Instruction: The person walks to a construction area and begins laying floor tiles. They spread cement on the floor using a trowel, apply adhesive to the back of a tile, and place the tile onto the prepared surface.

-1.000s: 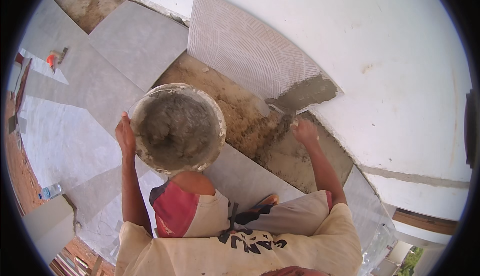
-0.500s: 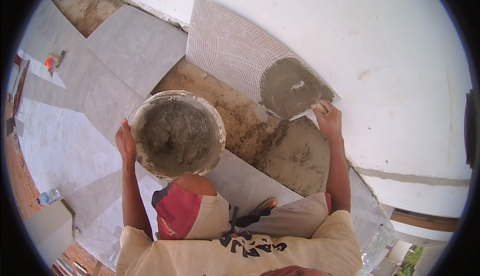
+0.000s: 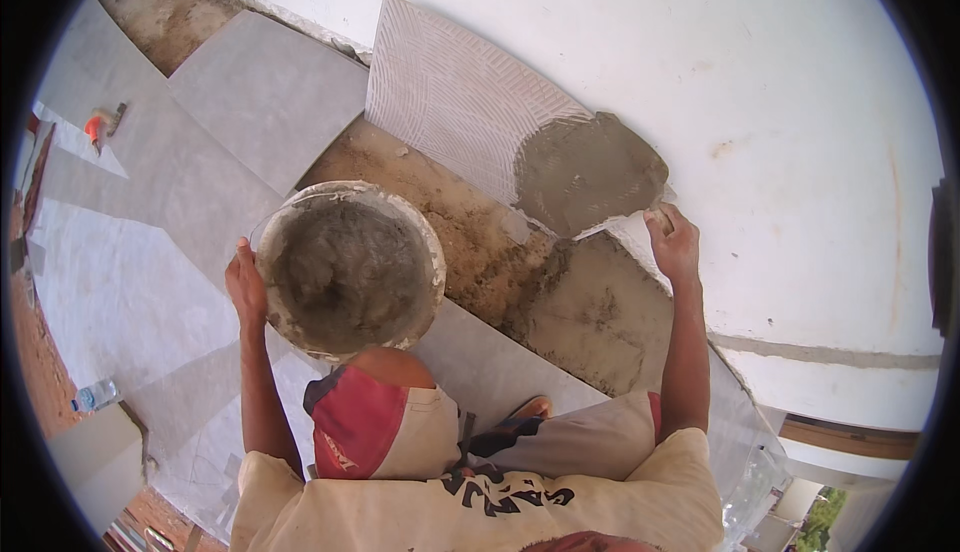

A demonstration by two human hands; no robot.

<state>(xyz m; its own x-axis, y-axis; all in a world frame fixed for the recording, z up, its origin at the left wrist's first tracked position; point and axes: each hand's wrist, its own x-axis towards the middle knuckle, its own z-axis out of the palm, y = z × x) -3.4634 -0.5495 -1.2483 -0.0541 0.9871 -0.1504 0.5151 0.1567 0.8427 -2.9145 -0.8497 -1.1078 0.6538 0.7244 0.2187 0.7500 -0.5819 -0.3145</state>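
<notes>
My left hand (image 3: pixel 247 284) grips the left rim of a round, mortar-caked bucket (image 3: pixel 436 252), which holds wet grey mortar (image 3: pixel 350 267). My right hand (image 3: pixel 676 242) is closed round the pale handle of a trowel (image 3: pixel 655 214); its blade is hardly visible. It is at the lower right corner of a large tile (image 3: pixel 450 82), which leans ribbed back outward against the white wall. A rounded patch of grey mortar (image 3: pixel 590 172) is spread over the right part of that tile.
Bare sandy soil (image 3: pixel 400 177) and a mortar bed (image 3: pixel 600 317) lie below the leaning tile. Grey floor tiles (image 3: pixel 270 92) stretch to the left, with an orange-handled tool (image 3: pixel 97 130) on them. A plastic bottle (image 3: pixel 97 395) stands at lower left. The white wall (image 3: pixel 780 152) bounds the right.
My right hand has moved right and slightly down to the tile's edge. The mortar patch looks smoother and reaches further up and right. My left hand stays on the bucket.
</notes>
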